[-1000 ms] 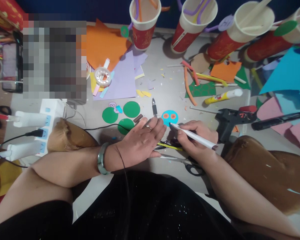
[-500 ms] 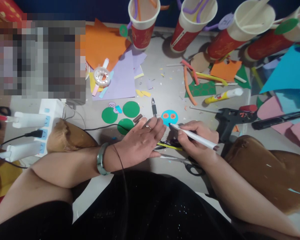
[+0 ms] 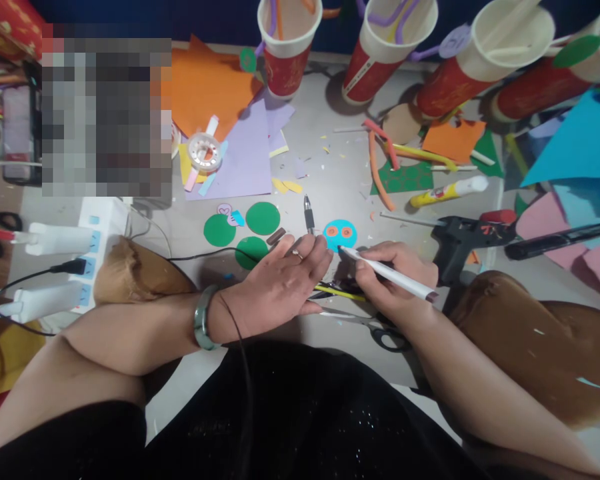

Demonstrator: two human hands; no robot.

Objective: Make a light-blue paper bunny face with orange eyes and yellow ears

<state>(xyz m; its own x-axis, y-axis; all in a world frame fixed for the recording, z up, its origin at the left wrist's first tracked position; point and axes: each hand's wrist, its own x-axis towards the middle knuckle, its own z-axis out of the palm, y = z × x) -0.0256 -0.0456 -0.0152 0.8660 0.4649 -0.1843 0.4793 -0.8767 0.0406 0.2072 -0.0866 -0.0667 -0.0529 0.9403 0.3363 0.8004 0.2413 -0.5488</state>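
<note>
My right hand (image 3: 400,273) grips a white marker pen (image 3: 399,277), its dark tip at the lower edge of a blue paper cutout (image 3: 341,230). Two orange circles with darker centres sit on that cutout. My left hand (image 3: 280,277) lies flat with fingers stretched out, the fingertips at the cutout's left edge. Just beyond those fingers is a black-gripped pen (image 3: 309,217). Partly under both hands are scissors (image 3: 387,339) and a yellow strip (image 3: 347,293). Green paper circles (image 3: 263,219) rest left of my left hand.
Several red paper cups (image 3: 287,70) with straws stand along the back. On the right are a black glue gun (image 3: 453,247), a yellow glue stick (image 3: 447,192) and a black pen (image 3: 560,241). A tape roll (image 3: 204,153) lies on purple paper (image 3: 250,167); a power strip (image 3: 93,250) is at left.
Both hands and the marker keep nearly the same place. The view has shifted very slightly.
</note>
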